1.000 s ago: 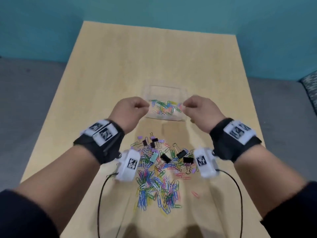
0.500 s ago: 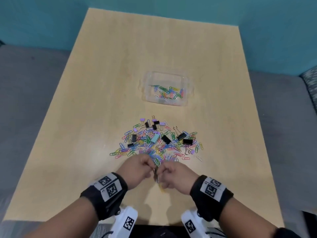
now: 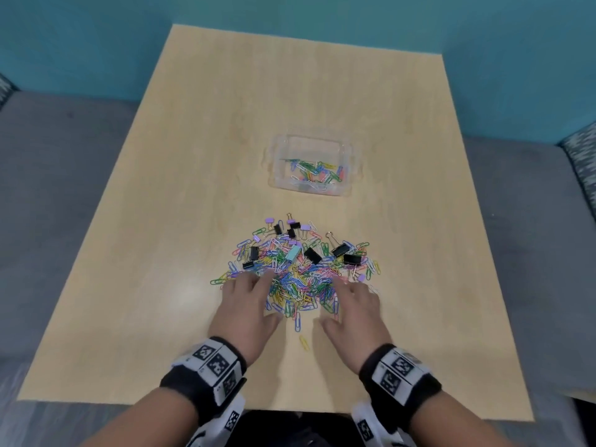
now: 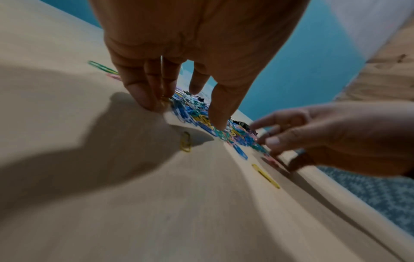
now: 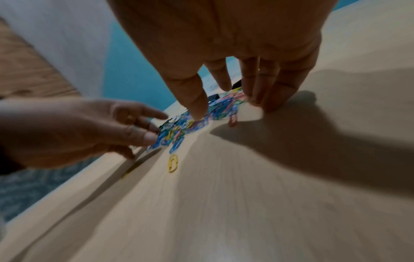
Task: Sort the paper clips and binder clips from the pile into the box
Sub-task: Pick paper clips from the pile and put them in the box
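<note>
Flanking the pile (image 3: 303,272) near the worktop's (image 3: 161,221) front edge, left hand (image 3: 245,304) and right hand (image 3: 354,308) spread fingers (image 4: 139,88), holding nothing.

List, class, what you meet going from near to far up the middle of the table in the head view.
Lone yellow paper clip → pile of paper clips and binder clips → clear box holding paper clips → bare far end of the table.

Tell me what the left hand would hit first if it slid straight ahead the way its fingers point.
Probably the pile of paper clips: the left hand lies open at the pile's near left edge, fingers aimed into it. Beyond that come the black binder clips, then the clear box. Depth is hard to judge.
</note>
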